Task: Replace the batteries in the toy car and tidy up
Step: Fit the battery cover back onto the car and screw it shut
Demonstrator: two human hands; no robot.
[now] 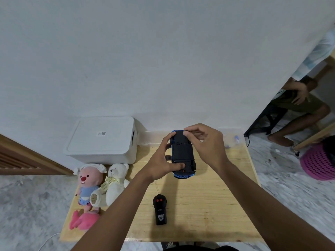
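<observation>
Left hand (164, 160) grip cradles upturned toy car (182, 153); right hand (204, 139) atop.

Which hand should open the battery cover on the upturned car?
Probably the right hand: its fingers already rest on the toy car underside's far end, while the left hand steadies it.

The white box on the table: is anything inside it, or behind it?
The white box has its lid on, so its contents are hidden. Behind it only the wall shows. In front of it lie a pink plush toy and a white teddy bear.
</observation>
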